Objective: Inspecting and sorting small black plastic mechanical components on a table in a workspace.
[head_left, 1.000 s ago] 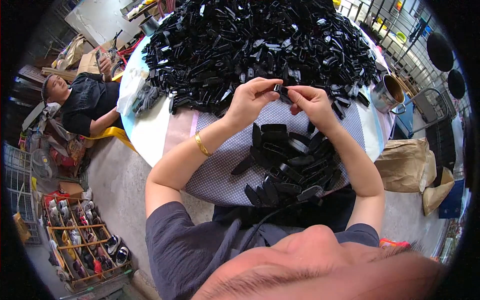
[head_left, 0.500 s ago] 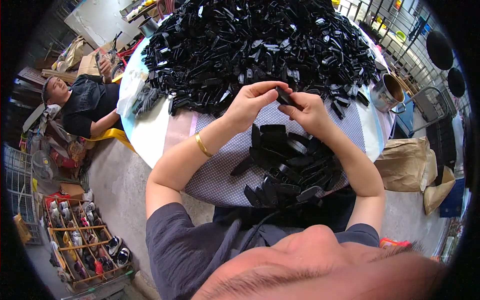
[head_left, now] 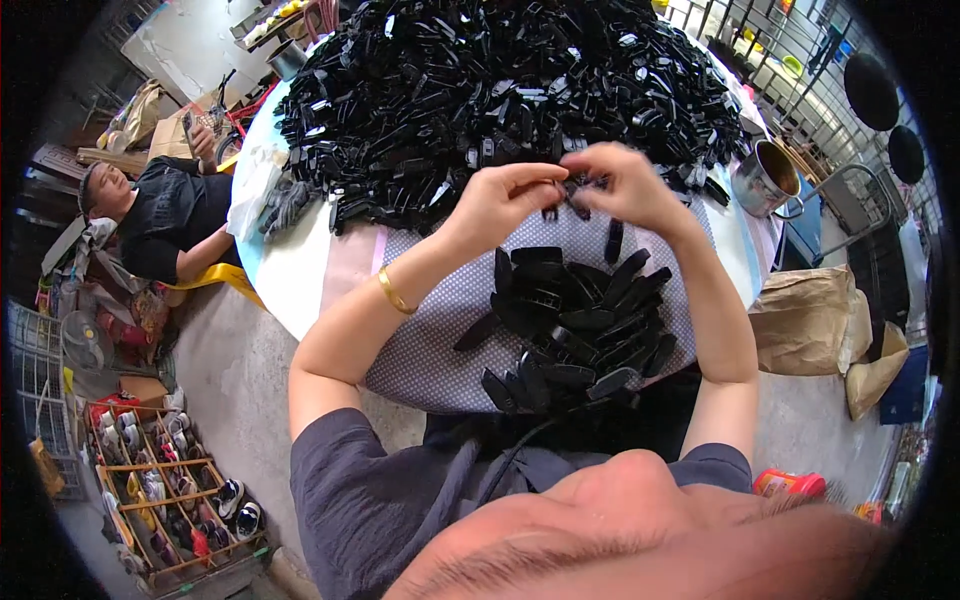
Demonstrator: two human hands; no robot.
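My left hand (head_left: 505,203), with a gold bangle on its wrist, is closed at the fingertips on a small black plastic piece (head_left: 551,212). My right hand (head_left: 630,190) is close beside it, its curled fingers smeared by motion, so its hold is unclear. Both are at the near edge of a large heap of black plastic pieces (head_left: 480,90). Between my forearms lies a smaller pile of long, curved black pieces (head_left: 580,320). One black piece (head_left: 613,241) is apart from that pile, below my right hand.
The round table wears a dotted cloth (head_left: 430,350). A metal pot (head_left: 766,178) stands at its right edge and a grey glove (head_left: 287,207) lies at its left. Another person (head_left: 165,215) sits left with a phone. A shoe rack (head_left: 165,480) and brown paper bags (head_left: 805,320) flank the table.
Both hands were together on one black piece; now my right hand has lifted slightly and moves quickly. A lone black piece now shows beneath it. The view has shifted a little.
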